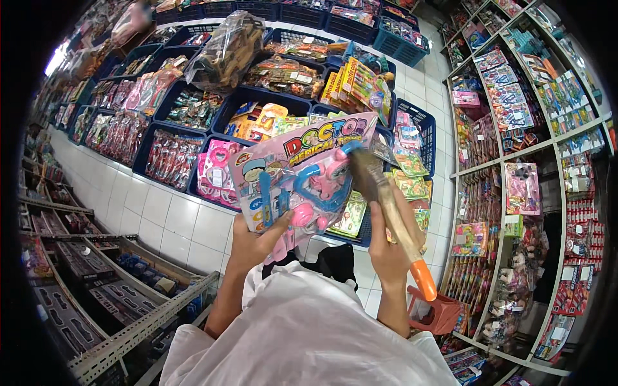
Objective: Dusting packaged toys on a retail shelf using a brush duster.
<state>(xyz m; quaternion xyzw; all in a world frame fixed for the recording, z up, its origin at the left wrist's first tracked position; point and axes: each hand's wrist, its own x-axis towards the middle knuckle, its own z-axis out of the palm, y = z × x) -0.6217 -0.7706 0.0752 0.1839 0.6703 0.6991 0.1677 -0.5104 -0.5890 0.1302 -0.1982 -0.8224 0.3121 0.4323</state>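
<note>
My left hand (pixel 256 239) holds a flat pink toy doctor set (pixel 299 174) by its lower edge, in front of me; the card carries pink and blue plastic toys under clear film. My right hand (pixel 390 248) grips a paintbrush (pixel 386 202) with a wooden handle and an orange end. Its bristles rest against the right edge of the toy pack.
Blue plastic crates (pixel 257 100) full of packaged toys cover the white tiled floor (pixel 161 215) ahead. Tall shelves (pixel 515 161) with toy packs stand on the right, metal racks (pixel 129 321) with boxes on the left. A small orange stool (pixel 438 312) sits by my right side.
</note>
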